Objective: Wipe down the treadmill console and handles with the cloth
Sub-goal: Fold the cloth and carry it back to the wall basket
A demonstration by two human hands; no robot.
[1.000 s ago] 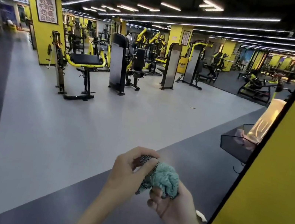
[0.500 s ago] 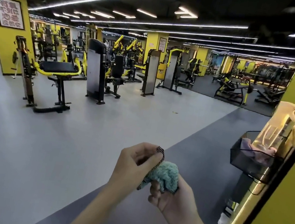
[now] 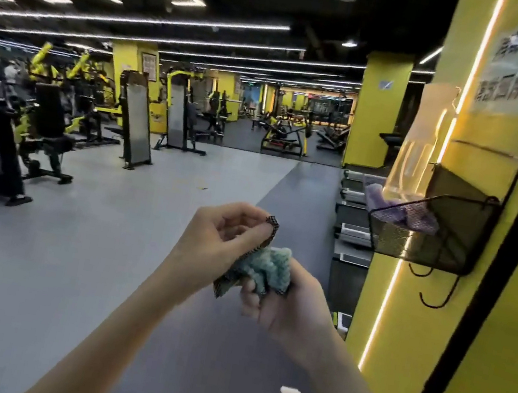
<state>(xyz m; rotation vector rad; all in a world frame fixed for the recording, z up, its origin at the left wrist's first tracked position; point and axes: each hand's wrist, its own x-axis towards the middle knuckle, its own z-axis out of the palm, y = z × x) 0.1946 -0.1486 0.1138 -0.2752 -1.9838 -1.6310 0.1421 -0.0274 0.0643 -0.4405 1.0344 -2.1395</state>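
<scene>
left hand (image 3: 222, 241) pinches a corner of the cloth (image 3: 271, 267) at six o'clock; right hand (image 3: 289, 311) grips its bunched middle. no console within reach, so wiping looks not yet begun.

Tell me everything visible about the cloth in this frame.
The cloth is a fluffy teal rag with a dark patterned edge or backing. It is bunched into a wad and held in mid-air. The left hand pinches its upturned dark corner; the right hand grips the bunch from below. Nothing else touches it.
</scene>
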